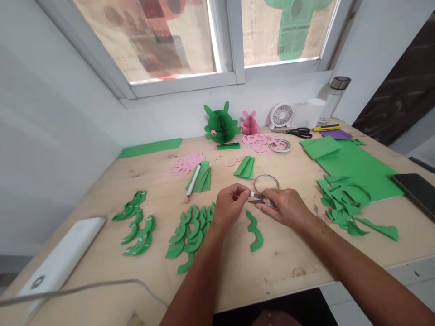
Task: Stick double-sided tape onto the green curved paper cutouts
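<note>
Between the thumb and forefinger of my left hand (231,203) is the end of a small white strip (252,194), which looks like tape. My right hand (287,206) grips a pair of small scissors (258,198), their blades parted and pointing left, close to the strip. Just behind the hands lies a thin tape ring (266,175). A single wavy green paper cutout (255,233) rests on the table below the scissors. Left of my left forearm, several more green cutouts (190,231) are piled, partly hidden by the arm.
Green cutouts with white marks (139,235) and a white device (64,253) with a cable lie left. Green scraps (343,203), green sheets (360,167) and a phone (416,192) are right. Paper figures (221,124), black-handled scissors (301,132) and a fan (281,115) line the back.
</note>
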Demonstrator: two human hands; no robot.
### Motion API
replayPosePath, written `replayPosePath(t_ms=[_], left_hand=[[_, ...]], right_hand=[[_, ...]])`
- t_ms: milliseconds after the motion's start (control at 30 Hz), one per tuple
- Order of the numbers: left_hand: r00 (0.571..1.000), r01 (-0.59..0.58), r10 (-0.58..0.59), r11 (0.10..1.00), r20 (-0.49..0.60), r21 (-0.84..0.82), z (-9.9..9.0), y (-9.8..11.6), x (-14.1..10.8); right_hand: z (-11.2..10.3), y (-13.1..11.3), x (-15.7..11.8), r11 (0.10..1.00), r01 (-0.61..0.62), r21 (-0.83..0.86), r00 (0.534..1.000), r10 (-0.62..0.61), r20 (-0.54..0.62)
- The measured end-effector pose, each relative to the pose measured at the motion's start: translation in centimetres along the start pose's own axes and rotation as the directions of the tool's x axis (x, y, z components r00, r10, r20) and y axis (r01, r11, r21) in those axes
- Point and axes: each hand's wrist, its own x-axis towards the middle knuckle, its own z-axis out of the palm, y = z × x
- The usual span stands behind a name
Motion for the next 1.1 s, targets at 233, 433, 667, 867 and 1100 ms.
replayPosePath(t_ms=[233, 433, 667, 867, 1100], left_hand=[[0.999, 0.013, -0.014, 1.000, 0.031, 0.026, -0.1, -0.2, -0.1], [1.000, 0.003, -0.004, 0.999, 0.023, 0.041, -0.1, 0.5, -0.3], [0.996, -0.090, 0.089, 0.977, 0.017, 0.194, 0.0, 1.1, -0.5], [0.995, -0.098, 0.102, 0.977, -0.015, 0.187, 0.2, 0.7, -0.4], [0.989, 0.033, -0.073, 0.960, -0.132, -0.278, 0.7, 0.5, -0.1]], right_hand=[[0.2, 0.1, -0.1, 0.999, 0.012, -0.035, 1.000, -0.012, 0.003], [0.3, 0.0, -0.1, 1.000, 0.003, -0.011, 1.000, -0.003, 0.004], [0.2, 0.0, 0.0, 1.000, -0.008, -0.021, 1.000, 0.009, 0.026], [0.1, 0.1, 0.1, 0.999, -0.038, 0.014, 0.999, 0.038, 0.019], [-0.3, -0.1, 0.4, 0.989, -0.123, 0.086, 0.992, 0.120, 0.043]])
